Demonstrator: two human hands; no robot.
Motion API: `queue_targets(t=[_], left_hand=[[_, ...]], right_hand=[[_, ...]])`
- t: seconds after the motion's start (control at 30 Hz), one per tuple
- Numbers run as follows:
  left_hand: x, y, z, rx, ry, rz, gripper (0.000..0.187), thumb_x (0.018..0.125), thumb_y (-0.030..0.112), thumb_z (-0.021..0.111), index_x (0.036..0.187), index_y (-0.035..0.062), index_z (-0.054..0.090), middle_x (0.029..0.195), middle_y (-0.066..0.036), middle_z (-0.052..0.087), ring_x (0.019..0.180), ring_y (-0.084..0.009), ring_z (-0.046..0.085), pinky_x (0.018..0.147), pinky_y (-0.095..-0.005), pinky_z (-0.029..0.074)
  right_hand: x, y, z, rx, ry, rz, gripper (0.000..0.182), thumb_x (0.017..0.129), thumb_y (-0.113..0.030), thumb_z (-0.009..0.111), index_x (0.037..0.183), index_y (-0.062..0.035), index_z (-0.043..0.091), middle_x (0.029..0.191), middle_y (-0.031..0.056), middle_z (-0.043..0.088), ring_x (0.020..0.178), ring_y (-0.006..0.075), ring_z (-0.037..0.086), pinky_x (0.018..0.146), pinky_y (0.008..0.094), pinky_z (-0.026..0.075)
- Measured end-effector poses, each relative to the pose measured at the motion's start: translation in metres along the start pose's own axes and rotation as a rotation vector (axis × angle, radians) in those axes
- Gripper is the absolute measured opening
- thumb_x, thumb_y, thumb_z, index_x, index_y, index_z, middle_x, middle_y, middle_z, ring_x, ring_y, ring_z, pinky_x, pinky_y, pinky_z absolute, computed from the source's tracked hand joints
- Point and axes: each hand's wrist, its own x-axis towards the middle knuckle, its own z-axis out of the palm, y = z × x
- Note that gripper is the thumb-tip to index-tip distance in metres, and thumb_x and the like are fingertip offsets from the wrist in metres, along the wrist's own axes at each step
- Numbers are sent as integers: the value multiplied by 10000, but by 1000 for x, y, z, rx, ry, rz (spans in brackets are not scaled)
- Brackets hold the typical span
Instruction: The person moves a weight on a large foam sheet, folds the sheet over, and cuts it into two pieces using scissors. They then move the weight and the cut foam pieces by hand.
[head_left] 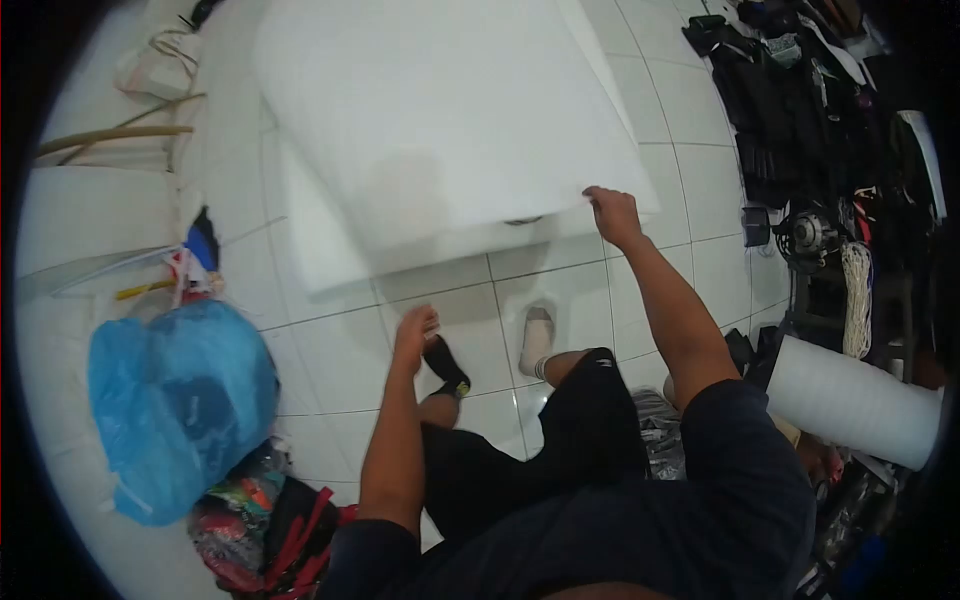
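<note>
A large white sheet that looks like foam (470, 110) lies over another white sheet or slab (325, 245), whose border shows at the left and front. At the near right corner of the top sheet, the fingers of my right hand (615, 212) are closed on its edge. Part of that edge is slightly raised, with a small dark gap below it. My left hand (417, 328) hangs above the tiled floor, in front of the sheets and apart from them. Its fingers are loosely bent and hold nothing that I can see.
A blue plastic bag (185, 400) stands at the left, with packed red and black items (290, 530) below it. A white foam roll (855, 400), a bundle of cord (857, 300) and dark goods (790, 110) line the right side. My feet are on white tiles (440, 285).
</note>
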Motion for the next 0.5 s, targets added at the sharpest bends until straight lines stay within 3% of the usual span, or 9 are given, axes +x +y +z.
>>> queue_targets(t=[0.07, 0.13, 0.27, 0.3, 0.37, 0.4, 0.47, 0.5], left_hand=[[65, -1, 9, -100, 19, 26, 711, 885, 607, 536, 1363, 84, 477, 1265, -123, 562, 1089, -251, 548, 911, -406, 447], [125, 6, 13, -292, -49, 29, 976, 853, 773, 412, 1491, 42, 303, 1434, -180, 409, 1245, -322, 451, 1025, -462, 385], [194, 29, 24, -1109, 35, 237, 1048, 796, 813, 458, 1486, 40, 298, 1461, -172, 378, 1350, -331, 341, 1109, -489, 306], [205, 30, 26, -1101, 14, 245, 1048, 796, 813, 458, 1486, 40, 298, 1461, -172, 378, 1350, -331, 341, 1109, -489, 306], [225, 31, 18, -1308, -23, 580, 916, 859, 719, 476, 1436, 18, 362, 1431, -167, 420, 1319, -310, 398, 1092, -491, 355], [246, 31, 11, -1311, -49, 608, 916, 859, 719, 476, 1436, 18, 362, 1431, -167, 420, 1319, -310, 398, 1092, -491, 355], [274, 28, -2, -1165, 150, 823, 683, 949, 449, 539, 1418, -16, 364, 1393, -200, 461, 1251, -317, 477, 1068, -447, 404], [284, 23, -7, -1153, 135, 843, 683, 949, 449, 539, 1418, -16, 364, 1393, -200, 461, 1251, -317, 477, 1068, -447, 404]], right_hand=[[8, 33, 43, 158, 40, 28, 218, 895, -69, 558, 1084, -117, 656, 965, 94, 699, 945, 284, 639, 910, 447, 406], [8, 58, 83, 87, 130, -6, 215, 893, -68, 563, 1083, -114, 654, 956, 94, 698, 935, 287, 639, 912, 447, 406], [8, 95, 140, -78, 378, -50, 225, 894, -67, 573, 1097, -126, 652, 970, 59, 692, 950, 242, 626, 960, 443, 381], [1, 101, 153, -130, 475, -40, 230, 895, -70, 575, 1102, -132, 654, 988, 48, 690, 967, 225, 620, 979, 441, 369], [1, 110, 173, -133, 504, -7, 251, 888, -65, 582, 1115, -148, 649, 1032, 17, 679, 1003, 189, 602, 1011, 439, 345], [1, 112, 182, -188, 590, -15, 260, 884, -60, 585, 1121, -151, 644, 1054, 12, 674, 1022, 180, 597, 1012, 438, 343], [1, 114, 199, -248, 743, 1, 283, 872, -42, 589, 1128, -154, 632, 1113, -7, 660, 1086, 169, 573, 1015, 436, 336], [3, 117, 209, -238, 765, 9, 283, 872, -42, 589, 1128, -154, 632, 1113, -7, 660, 1086, 169, 573, 1015, 436, 336]])
